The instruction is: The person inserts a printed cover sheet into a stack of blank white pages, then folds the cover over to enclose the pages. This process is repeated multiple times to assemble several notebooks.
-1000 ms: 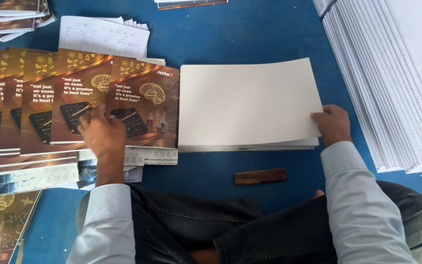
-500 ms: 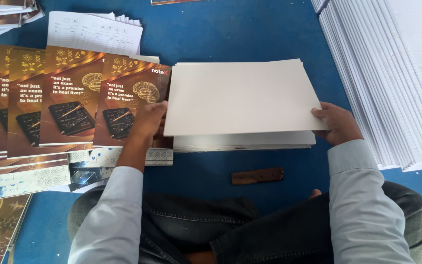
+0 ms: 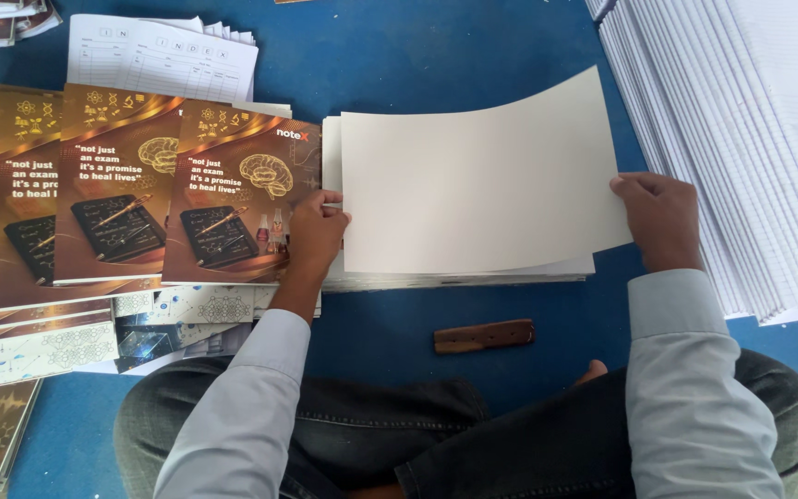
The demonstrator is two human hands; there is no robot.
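blank sheet (image 3: 482,176) lifted off paper stack (image 3: 454,277), dead ahead, long axis left-right | left hand (image 3: 314,233) pinches left edge, right hand (image 3: 659,217) pinches right edge, hands equally near | printed covers (image 3: 233,199) just left

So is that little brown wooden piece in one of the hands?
No, the wooden piece lies alone on the blue surface, while both the left hand and right hand hold a blank sheet.

Blank sheet (image 3: 482,176) gripped by both hands hides most of the white stack (image 3: 454,277) under it; only edges show. Left of the grip, the brown covers (image 3: 113,194) overlap & run off frame. Ruled sheet pile (image 3: 741,139) right of the grip is cut off at top/right.
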